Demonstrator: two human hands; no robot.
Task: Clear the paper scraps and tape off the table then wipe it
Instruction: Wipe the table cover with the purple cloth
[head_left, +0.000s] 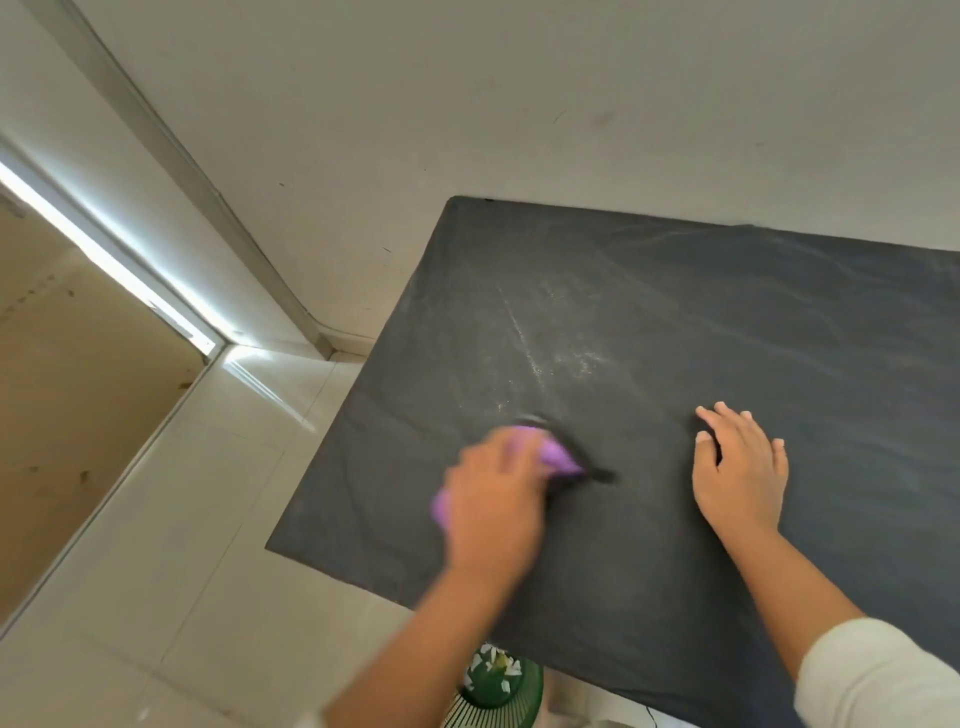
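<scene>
A dark grey cloth-covered table (675, 322) fills the right half of the view. My left hand (493, 509) is blurred with motion and grips a purple cloth (558, 457) pressed against the tabletop near the left edge. My right hand (740, 467) lies flat on the table with fingers spread, holding nothing. Faint whitish streaks (561, 358) mark the surface beyond the cloth. No paper scraps or tape show on the tabletop.
A green wire bin (493, 686) holding white paper scraps stands on the tiled floor (182, 519) below the table's near edge. A white wall runs behind the table. A doorway with a bright strip lies at the left.
</scene>
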